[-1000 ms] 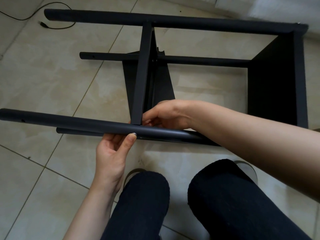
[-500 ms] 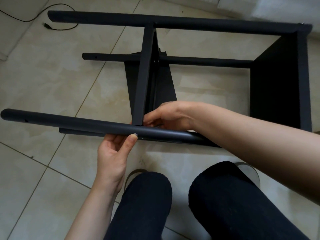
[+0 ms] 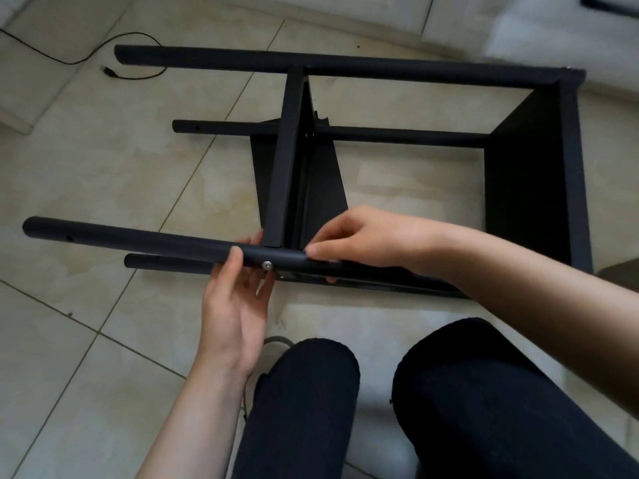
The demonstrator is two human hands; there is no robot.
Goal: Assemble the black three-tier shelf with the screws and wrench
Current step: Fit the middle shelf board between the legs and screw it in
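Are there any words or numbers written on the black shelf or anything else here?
None: no word, number, label or sign shows anywhere.
The black shelf, its poles and the silver screw by the left hand are plain.
The floor tiles and the cable carry no writing either.

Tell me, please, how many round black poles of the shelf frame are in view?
4. The far upper pole; the far lower pole near the floor; the near upper pole, held by both hands; the near lower pole just beneath it.
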